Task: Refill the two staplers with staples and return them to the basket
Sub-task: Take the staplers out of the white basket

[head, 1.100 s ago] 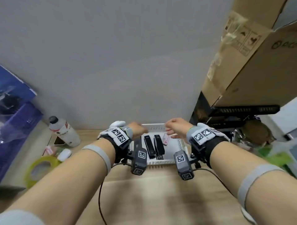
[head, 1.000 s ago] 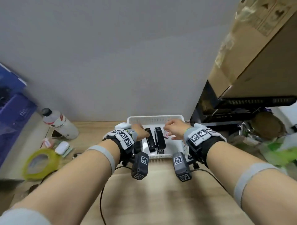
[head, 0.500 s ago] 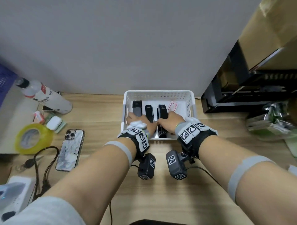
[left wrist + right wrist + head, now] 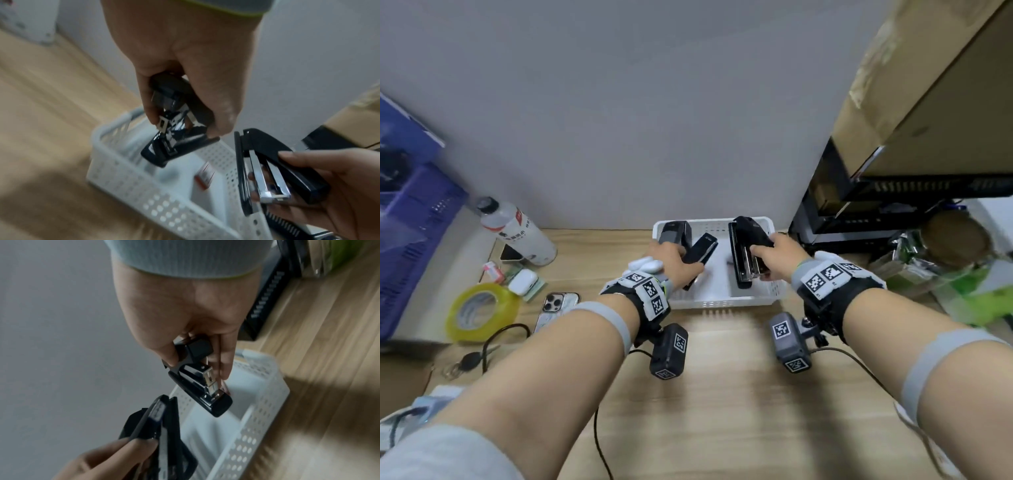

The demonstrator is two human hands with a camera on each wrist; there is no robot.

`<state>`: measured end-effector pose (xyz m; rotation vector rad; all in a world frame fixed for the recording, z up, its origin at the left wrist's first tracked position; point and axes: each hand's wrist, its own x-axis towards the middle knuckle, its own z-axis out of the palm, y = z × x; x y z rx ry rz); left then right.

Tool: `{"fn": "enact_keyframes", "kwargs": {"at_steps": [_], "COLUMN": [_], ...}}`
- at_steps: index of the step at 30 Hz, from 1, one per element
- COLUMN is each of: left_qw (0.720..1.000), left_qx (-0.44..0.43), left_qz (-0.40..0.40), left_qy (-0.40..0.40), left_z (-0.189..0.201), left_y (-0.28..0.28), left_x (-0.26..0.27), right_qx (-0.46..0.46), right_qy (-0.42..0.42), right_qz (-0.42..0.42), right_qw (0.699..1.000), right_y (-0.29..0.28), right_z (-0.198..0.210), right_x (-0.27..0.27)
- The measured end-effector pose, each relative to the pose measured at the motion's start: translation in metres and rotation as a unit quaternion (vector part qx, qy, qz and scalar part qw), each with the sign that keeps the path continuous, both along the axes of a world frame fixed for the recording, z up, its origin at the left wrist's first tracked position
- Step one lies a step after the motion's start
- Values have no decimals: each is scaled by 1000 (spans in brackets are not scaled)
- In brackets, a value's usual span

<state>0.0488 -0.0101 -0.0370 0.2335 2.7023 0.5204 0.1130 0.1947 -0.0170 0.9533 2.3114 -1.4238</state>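
Progress is at the very start, as I judge it: both staplers are only lifted, and no refilling is visible yet. The left hand (image 4: 674, 265) has its fingers curled around the smaller black stapler (image 4: 698, 257), which it holds tilted above the white basket (image 4: 722, 301). The right hand (image 4: 777, 255) grips the larger black stapler (image 4: 744, 253) from the side, also above the basket. Loading the staples and putting both back are left to do. Inside the basket lie a dark grey box-like item (image 4: 674, 232) at the far left corner and a small red-and-white staple box (image 4: 204, 176) on the floor of it.
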Motion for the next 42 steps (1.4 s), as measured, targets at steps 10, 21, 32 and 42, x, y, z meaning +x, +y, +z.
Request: {"fn": "enact_keyframes", "kwargs": {"at_steps": [10, 21, 32, 42], "left_qw": [964, 875, 908, 947], "left_qx": [-72, -291, -245, -40], "left_qz": [-250, -384, -339, -319], "left_qy": [-52, -46, 21, 11], "left_z": [70, -19, -69, -61], "left_y": [-48, -63, -68, -69], "left_x": [23, 82, 92, 62], "right_qx": [74, 321, 330, 253], "right_qy": [-137, -161, -134, -18], "right_qz": [179, 318, 248, 225], "right_qw": [971, 877, 901, 941], "right_y": [-4, -34, -26, -18], "right_z": [48, -39, -85, -45], "right_x": [50, 94, 94, 50]}}
